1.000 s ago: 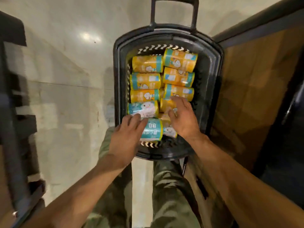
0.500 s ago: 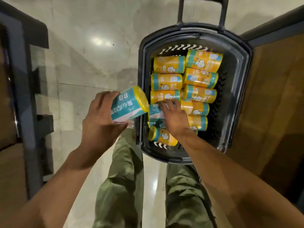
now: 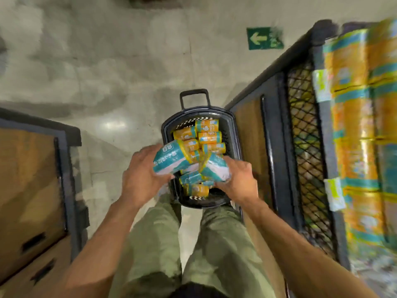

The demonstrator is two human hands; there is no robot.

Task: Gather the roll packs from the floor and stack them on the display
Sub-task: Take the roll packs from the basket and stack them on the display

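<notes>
Hands meet above the near end of a black basket (image 3: 234,134) standing on the pale, glossy floor (image 3: 103,74), its upright pull handle (image 3: 194,96) at the far end. The left hand (image 3: 142,176) grips a teal roll pack (image 3: 169,158) marked "80", fingers curled under it and thumb on its near side, the pack tilted with its yellow-edged end up and to the right. The right hand (image 3: 238,181) is wrapped round a second pack (image 3: 214,168), teal and white, tilted the other way. The inner ends of the two packs come together over the basket, though blur hides whether they actually touch. Both are held clear of the remaining packs (image 3: 209,137) – orange with teal bands – which lie on their sides in the basket, roughly in two rows, with a few more below the hands at the near end. Just right of the basket stands the display (image 3: 322,50), a dark frame with a wire-mesh side panel (image 3: 305,147); the stacked packs (image 3: 354,125) on it are orange and teal, badly smeared. At the left stands a wood-fronted unit (image 3: 32,179) with a dark frame. A green sign (image 3: 264,38) with a white arrow pointing left shows farther off. Olive trousers (image 3: 150,244) fill the bottom of the view.
</notes>
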